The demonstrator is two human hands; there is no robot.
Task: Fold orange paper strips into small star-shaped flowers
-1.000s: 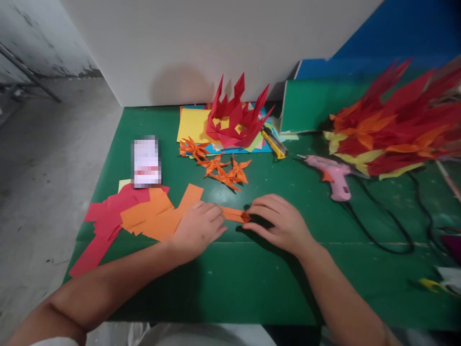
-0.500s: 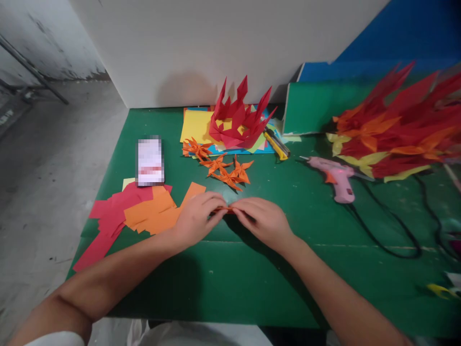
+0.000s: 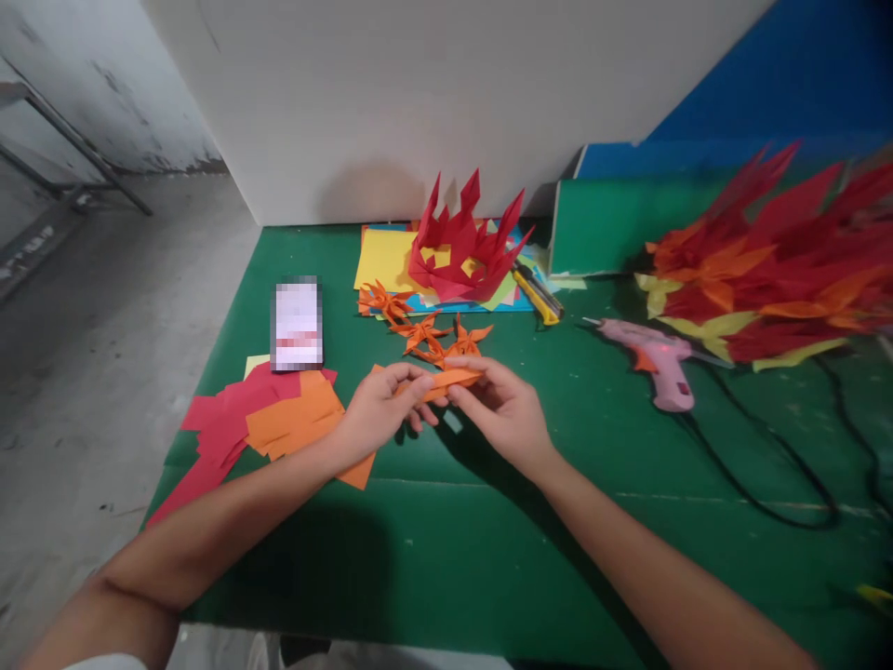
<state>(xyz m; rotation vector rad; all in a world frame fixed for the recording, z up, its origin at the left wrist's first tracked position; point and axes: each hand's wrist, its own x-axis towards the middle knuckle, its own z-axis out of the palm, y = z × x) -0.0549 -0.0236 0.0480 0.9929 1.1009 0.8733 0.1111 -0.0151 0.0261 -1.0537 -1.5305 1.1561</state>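
Between my two hands is a narrow folded strip of orange paper (image 3: pixel 450 380), held a little above the green table. My left hand (image 3: pixel 383 405) pinches its left end between thumb and fingers. At the right end, my right hand (image 3: pixel 506 409) grips the strip with the thumb below and fingers above. Just beyond the hands lie several folded orange paper flowers (image 3: pixel 422 330). Loose orange paper pieces (image 3: pixel 293 419) lie left of my left hand, partly under that forearm, overlapping red paper pieces (image 3: pixel 227 409).
A red folded-paper crown (image 3: pixel 460 270) stands on coloured sheets at the back, beside a yellow utility knife (image 3: pixel 540 296). A pink glue gun (image 3: pixel 656 358) with a black cord lies right. Red and orange paper shapes (image 3: pixel 788 261) pile up far right. A phone (image 3: pixel 299 326) lies left.
Both hands have lifted and turned the orange strip, so its flat face shows instead of its edge. The view has shifted slightly.
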